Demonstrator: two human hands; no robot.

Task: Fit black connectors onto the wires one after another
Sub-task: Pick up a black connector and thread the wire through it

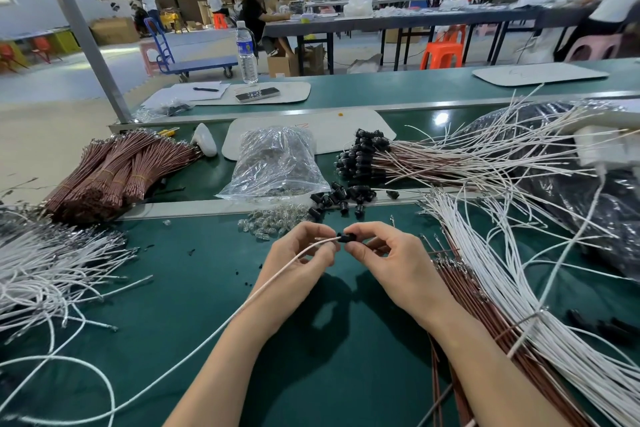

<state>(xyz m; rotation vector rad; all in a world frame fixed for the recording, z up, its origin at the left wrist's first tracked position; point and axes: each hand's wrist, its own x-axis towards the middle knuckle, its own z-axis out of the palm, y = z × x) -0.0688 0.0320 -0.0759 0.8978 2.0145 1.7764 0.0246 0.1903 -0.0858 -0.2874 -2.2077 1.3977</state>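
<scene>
black connector [346, 237] | small, matte, pinched by right hand [388, 260] | left hand [301, 253] pinches thin white wire [277, 276]

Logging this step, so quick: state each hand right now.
Left hand: closed, pinching the thin white insulated wire near its end.
Right hand: closed, pinching the small black plastic connector at that wire's tip.

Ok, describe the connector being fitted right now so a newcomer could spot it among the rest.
On the green bench, find the two hands near the middle. The right hand pinches one black connector while the left hand holds a white wire to it. Unlike the loose pile behind, it alone is held.
</scene>
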